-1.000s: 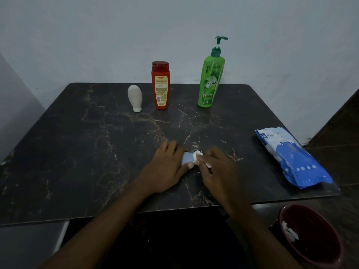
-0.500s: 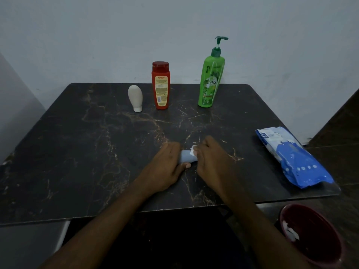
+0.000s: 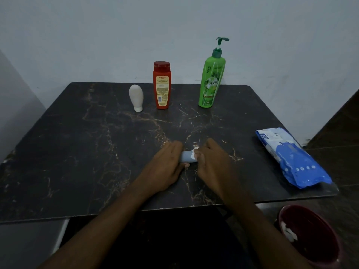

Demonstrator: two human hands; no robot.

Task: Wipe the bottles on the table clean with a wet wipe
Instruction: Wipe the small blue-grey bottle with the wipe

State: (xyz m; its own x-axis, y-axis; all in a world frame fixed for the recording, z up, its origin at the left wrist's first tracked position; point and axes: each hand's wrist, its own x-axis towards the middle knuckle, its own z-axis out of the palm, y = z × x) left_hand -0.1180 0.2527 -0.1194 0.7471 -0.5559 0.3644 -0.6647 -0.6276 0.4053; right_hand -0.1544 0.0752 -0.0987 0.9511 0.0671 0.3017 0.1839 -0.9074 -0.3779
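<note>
A small pale blue bottle [image 3: 186,157] lies on its side near the front middle of the dark marble table [image 3: 77,152]. My left hand [image 3: 165,167] grips its left end. My right hand [image 3: 212,164] holds a crumpled white wet wipe [image 3: 194,153] against the bottle's right end; most of the wipe is hidden under the fingers. At the back of the table stand a white bottle [image 3: 136,97] on its cap, a red bottle [image 3: 161,84] and a tall green pump bottle [image 3: 212,78].
A blue and white wet wipe pack [image 3: 291,158] lies at the table's right edge. A dark red bin [image 3: 308,235] with used white wipes sits on the floor at the lower right. A pale wall runs behind the table.
My right hand has slid forward over the bottle's right end, covering more of the wipe. My left hand has closed tighter round the bottle's other end.
</note>
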